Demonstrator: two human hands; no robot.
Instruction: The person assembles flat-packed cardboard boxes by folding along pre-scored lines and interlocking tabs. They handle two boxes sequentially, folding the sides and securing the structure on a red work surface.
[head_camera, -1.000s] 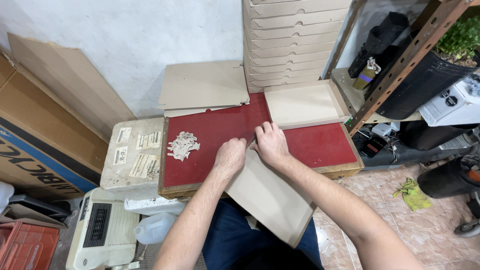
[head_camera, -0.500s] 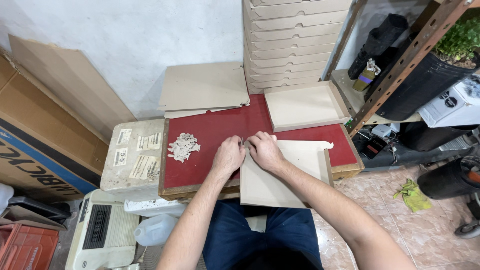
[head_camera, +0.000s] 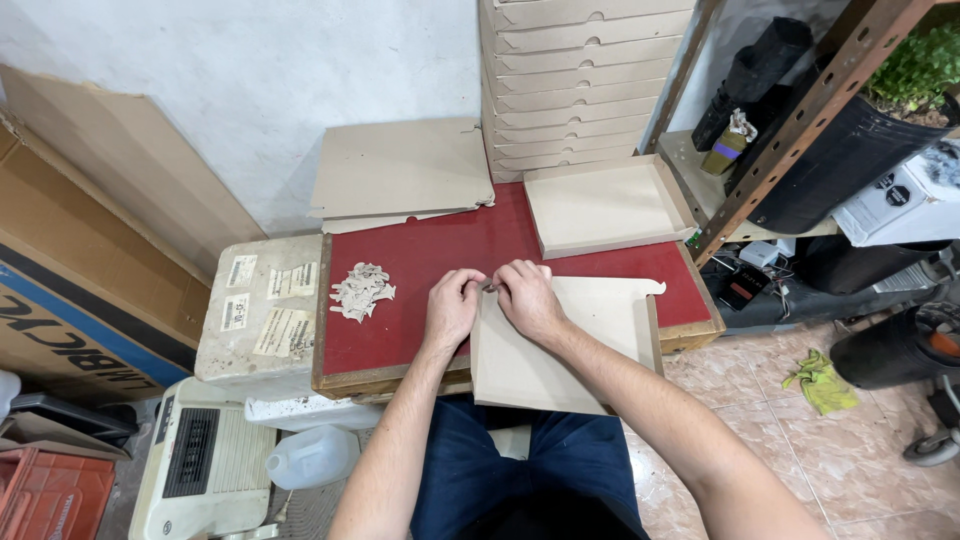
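Note:
A flat die-cut cardboard sheet (head_camera: 580, 340) lies on the red-topped board (head_camera: 420, 260), its near edge hanging over my lap. My left hand (head_camera: 452, 308) and my right hand (head_camera: 525, 295) meet at the sheet's upper left corner, fingertips pinched on its edge. A small heap of torn cardboard scraps (head_camera: 360, 290) lies to the left of my left hand. Behind my hands, an open shallow cardboard box tray (head_camera: 605, 205) rests at the board's far right.
Flat cardboard blanks (head_camera: 400, 170) lean behind the board. A tall stack of folded boxes (head_camera: 580, 80) stands against the wall. A metal shelf post (head_camera: 790, 130) rises at right. A stone block (head_camera: 262, 305) and a plastic jug (head_camera: 315, 458) are at left.
The cardboard sheet has turned from slanting across my lap to lying square on the board's right part. Both hands moved to its upper left corner.

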